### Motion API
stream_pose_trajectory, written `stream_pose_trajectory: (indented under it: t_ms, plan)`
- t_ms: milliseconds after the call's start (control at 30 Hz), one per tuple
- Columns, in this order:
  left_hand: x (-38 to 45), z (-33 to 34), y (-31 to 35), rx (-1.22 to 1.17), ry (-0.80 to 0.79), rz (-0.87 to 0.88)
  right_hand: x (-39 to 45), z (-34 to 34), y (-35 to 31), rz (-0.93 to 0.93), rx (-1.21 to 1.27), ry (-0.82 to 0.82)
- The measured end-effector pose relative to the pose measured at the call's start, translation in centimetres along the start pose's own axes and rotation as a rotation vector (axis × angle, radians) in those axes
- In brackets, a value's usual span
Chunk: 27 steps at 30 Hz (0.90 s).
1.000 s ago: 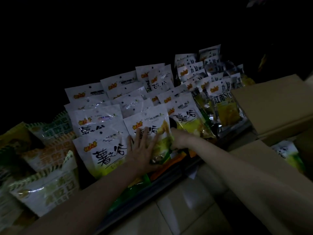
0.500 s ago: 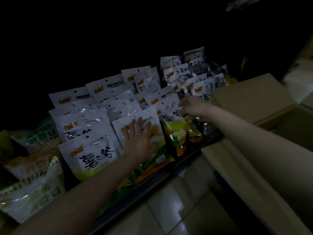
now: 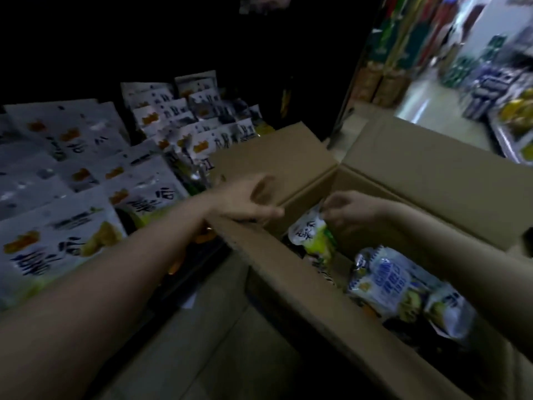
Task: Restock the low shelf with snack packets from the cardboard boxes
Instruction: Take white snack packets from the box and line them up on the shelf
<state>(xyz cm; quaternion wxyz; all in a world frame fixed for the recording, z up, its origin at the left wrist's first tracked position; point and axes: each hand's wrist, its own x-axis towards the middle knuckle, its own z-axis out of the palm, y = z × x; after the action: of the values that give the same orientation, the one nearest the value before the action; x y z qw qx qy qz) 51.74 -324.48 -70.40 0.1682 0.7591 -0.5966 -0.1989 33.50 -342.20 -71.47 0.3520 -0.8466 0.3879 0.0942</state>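
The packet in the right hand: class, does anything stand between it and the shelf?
Yes. The right hand pinches the packet inside the box. The box's near wall and raised flap lie toward the shelf, and the left hand hovers there too.

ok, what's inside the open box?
Box holds a green-white packet pinched by the right hand, plus a blue-white packet. Anything beneath them is hidden.

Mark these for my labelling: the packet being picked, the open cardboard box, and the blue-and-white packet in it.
Green-and-white packet (image 3: 313,236), head view: its printed front.
Cardboard box (image 3: 277,264), head view: near wall's rim.
Blue-and-white packet (image 3: 388,280), head view: its front.
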Motion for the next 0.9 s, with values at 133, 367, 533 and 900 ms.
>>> stream_pose_trajectory:
  t_ms: [133, 367, 533, 900]
  plan:
    - [-0.8, 0.8, -0.7, 0.333, -0.242, -0.037, 2.5, 2.5, 2.8, -0.217, -0.461, 0.071]
    - [-1.1, 1.8, -0.7, 0.396, -0.322, -0.112, 5.9, 7.0, 3.4, -0.31, -0.871, 0.307]
    - [-0.3, 1.1, -0.1, -0.014, -0.378, -0.235, 7.2, 9.1, 3.0, -0.124, -0.58, 0.322]
    - [5.5, 7.0, 3.9, 0.424, -0.018, -0.263, 8.8, 9.8, 2.8, 0.071, 0.169, 0.333]
